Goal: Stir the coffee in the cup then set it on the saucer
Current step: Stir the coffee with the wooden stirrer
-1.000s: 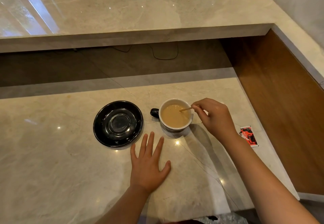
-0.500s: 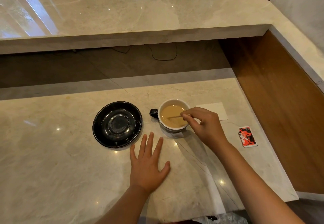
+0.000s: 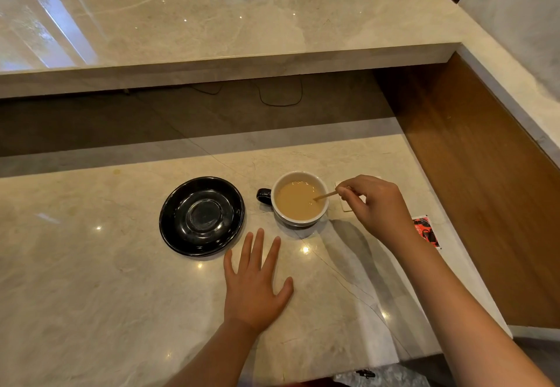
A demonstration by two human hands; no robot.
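Cup (image 3: 300, 197): coffee-filled, on worktop (image 3: 91, 295), just right of black saucer (image 3: 202, 216), apart. Right hand (image 3: 377, 204) grip pinches stirrer (image 3: 325, 196) in coffee. Left hand (image 3: 253, 283) flat, fingers spread, nearer than cup. Red packet (image 3: 425, 230) partly hidden behind right wrist.

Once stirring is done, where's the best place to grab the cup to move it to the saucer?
Probably by the small dark handle, coming from the cup's left, saucer side. The handle points that way and nothing blocks it; the left hand lies flat nearby. The right hand holds the stir stick on the other side.
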